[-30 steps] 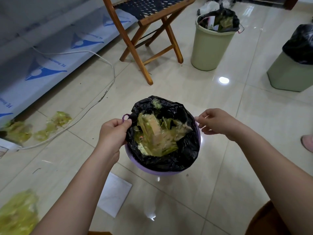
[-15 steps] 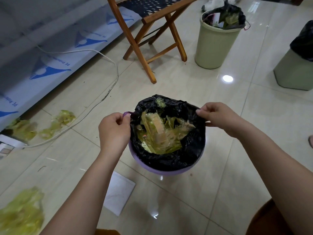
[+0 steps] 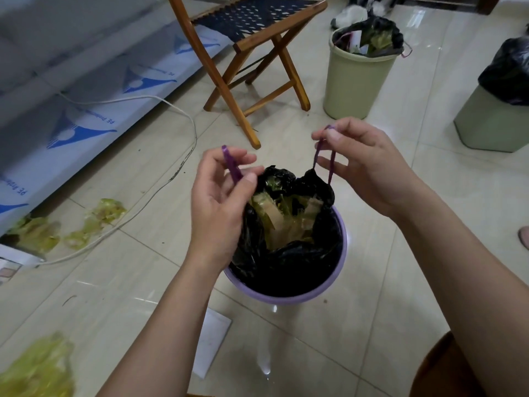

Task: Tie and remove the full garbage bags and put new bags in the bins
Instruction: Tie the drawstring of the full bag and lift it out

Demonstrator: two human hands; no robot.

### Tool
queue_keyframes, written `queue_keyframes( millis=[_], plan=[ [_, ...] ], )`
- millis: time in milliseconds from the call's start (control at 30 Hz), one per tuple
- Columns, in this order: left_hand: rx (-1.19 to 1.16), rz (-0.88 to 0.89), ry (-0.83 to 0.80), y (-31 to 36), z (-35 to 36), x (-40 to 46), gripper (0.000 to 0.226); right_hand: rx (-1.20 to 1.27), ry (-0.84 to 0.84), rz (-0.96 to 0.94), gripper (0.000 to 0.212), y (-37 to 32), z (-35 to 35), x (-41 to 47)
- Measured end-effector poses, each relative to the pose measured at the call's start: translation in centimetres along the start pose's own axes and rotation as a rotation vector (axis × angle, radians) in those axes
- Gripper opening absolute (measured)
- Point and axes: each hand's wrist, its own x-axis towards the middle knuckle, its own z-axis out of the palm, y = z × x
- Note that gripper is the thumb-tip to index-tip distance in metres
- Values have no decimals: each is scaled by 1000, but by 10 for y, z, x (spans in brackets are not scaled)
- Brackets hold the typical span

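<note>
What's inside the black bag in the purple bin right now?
The black bag in the purple bin shows crumpled yellow-green plastic wrappers at its mouth. Anything beneath them is covered. The left hand and right hand pinch its purple drawstrings.

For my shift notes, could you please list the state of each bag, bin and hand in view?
black bag: untied, mouth half gathered, in the bin
purple bin: upright, lined
left hand: pinches the left drawstring
right hand: pinches the right drawstring
green bin: upright, full, bag untied
</note>
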Motion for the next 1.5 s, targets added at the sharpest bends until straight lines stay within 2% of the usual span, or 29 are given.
queue_keyframes(
  millis=[100,167,233,333,400,500,633,733,833,967,1100,1167,1233,1300,1333,1367,1433,1500],
  plan=[
    [210,-177,-124,-7,13,-7,33,-103,-134,67,23,2,11,-4],
    [310,-265,-222,-15,19,-12,32,-217,-250,120,36,4,17,-8],
    [340,-267,-289,-21,21,-14,24,-277,-360,137,41,6,22,-12],
    [385,-262,-302,-24,24,-16,14,-339,-413,129,34,7,27,-15],
    [423,-290,-268,-28,27,-16,12,-358,-414,120,29,9,29,-16],
    [419,-342,-194,-33,28,-13,28,-344,-384,91,31,10,26,-16],
    [324,-402,-130,-35,27,-9,31,-421,-146,112,27,24,13,-9],
    [336,-412,-110,-36,30,-9,34,-431,-175,191,30,37,12,-10],
    [364,-434,-101,-36,31,-9,39,-434,-204,165,19,42,13,-11],
    [395,-430,-113,-35,31,-9,40,-398,-140,151,9,46,14,-10],
    [405,-425,-125,-34,32,-11,35,-640,-74,-4,4,49,20,-13],
    [363,-407,-81,-30,31,-10,32,-723,32,-97,11,47,18,-11],
    [269,-389,-17,-26,29,-7,31,-734,208,-117,15,44,11,-6],
    [178,-408,21,-23,26,-5,29,-636,336,-60,17,40,3,-1],
    [147,-435,27,-22,25,-5,27,-557,348,-35,19,37,1,-1],
    [115,-477,29,-22,24,-5,25,-465,314,-17,21,34,-1,-1],
    [32,-584,44,-23,21,-5,19,-310,137,5,19,28,-2,-2],
    [-56,-659,83,-23,18,-3,13,-280,-47,21,15,24,-3,-4]
  ],
)
